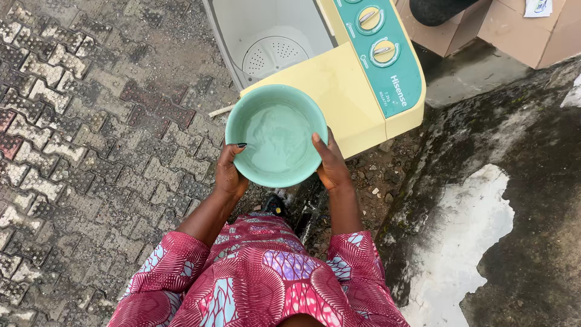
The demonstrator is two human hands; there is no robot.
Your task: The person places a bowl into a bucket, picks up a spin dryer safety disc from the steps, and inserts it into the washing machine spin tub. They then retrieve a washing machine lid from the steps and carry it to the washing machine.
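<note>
Left hand clamps bowl at left rim, thumb hooked over the edge. Right hand clamps right rim, thumb inside. Bowl held level between both hands, just ahead of them, filled with pale cloudy water.

Progress, as judged: bowl full and lifted; water not yet poured.

Beyond hands: yellow washing machine, bowl's far rim overlapping its near corner. Open tub ahead and slightly left, no water visible in it. Dials ahead, right. Cardboard boxes farther right. Paving left of left hand.
</note>
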